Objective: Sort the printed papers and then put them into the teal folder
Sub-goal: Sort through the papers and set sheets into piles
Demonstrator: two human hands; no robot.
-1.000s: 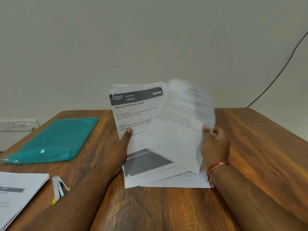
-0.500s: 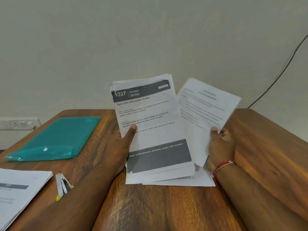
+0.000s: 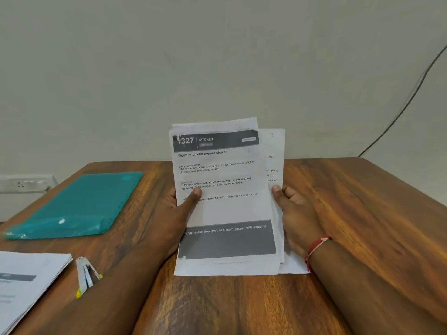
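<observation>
A stack of printed papers (image 3: 226, 209) stands nearly upright on its bottom edge on the wooden table (image 3: 350, 213), its front sheet headed "327 KITCHEN". My left hand (image 3: 179, 211) grips the stack's left edge, thumb across the front sheet. On the right edge, my right hand (image 3: 294, 213) holds the stack with the thumb in front and the fingers behind. One sheet sticks out a little to the right behind the front one. The teal folder (image 3: 77, 206) lies flat at the left of the table, apart from both hands.
A second pile of printed papers (image 3: 26, 284) lies at the near left corner, with a small stapler (image 3: 84, 276) beside it. A wall socket (image 3: 21, 183) sits at the far left and a black cable (image 3: 408, 100) runs down the wall at the right.
My right hand has brought the loose sheet in from the right and behind the stack. The papers are now squared up more tightly and held by both hands.
</observation>
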